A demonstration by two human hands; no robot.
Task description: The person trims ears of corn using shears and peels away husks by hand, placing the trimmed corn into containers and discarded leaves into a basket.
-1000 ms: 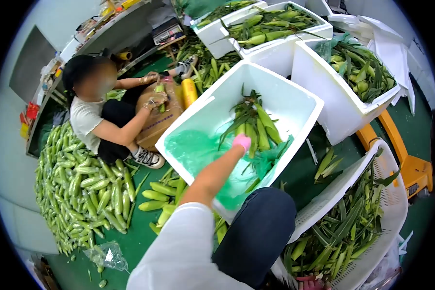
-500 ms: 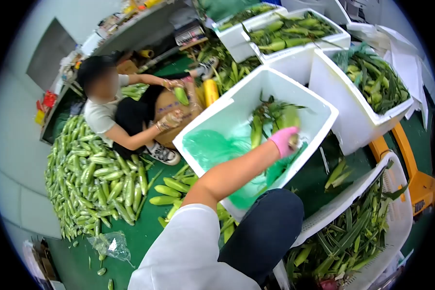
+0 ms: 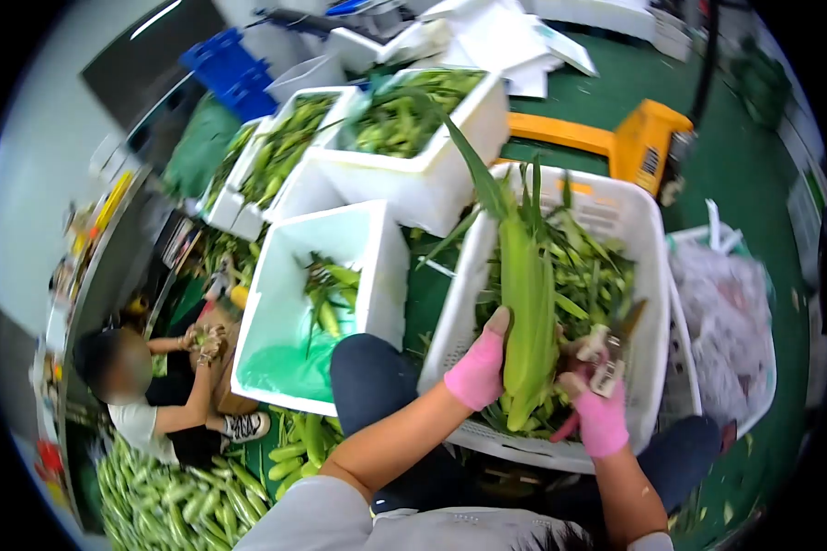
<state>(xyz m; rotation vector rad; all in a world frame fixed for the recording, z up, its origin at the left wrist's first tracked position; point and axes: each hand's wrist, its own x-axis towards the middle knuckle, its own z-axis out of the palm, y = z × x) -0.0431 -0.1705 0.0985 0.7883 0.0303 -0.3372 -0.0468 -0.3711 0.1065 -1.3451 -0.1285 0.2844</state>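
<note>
A large green ear of corn in its husk [image 3: 527, 321], long leaves at its top, stands upright over the white basket [image 3: 648, 230] of husks and leaves. My left hand [image 3: 480, 369], in a pink glove with bare fingertips, is closed round its left side. On the ear's right, my right hand [image 3: 601, 404], also in pink, is closed round a tool [image 3: 606, 367] with a blade and a pale label; its exact shape is hard to make out. The white foam box [image 3: 390, 275], with green plastic and a few ears [image 3: 329, 317] inside, stands left of the basket.
Foam boxes of corn [image 3: 423, 165] stand behind. A co-worker [image 3: 147, 395] sits at the left beside a pile of wrapped ears [image 3: 170, 500]. An orange pallet jack [image 3: 648, 147] is at the back, and a basket of clear plastic [image 3: 721, 312] at the right.
The view has swung right to the basket. My left hand has brought an ear out of the foam box and over the basket. My right hand with the tool has come fully into view.
</note>
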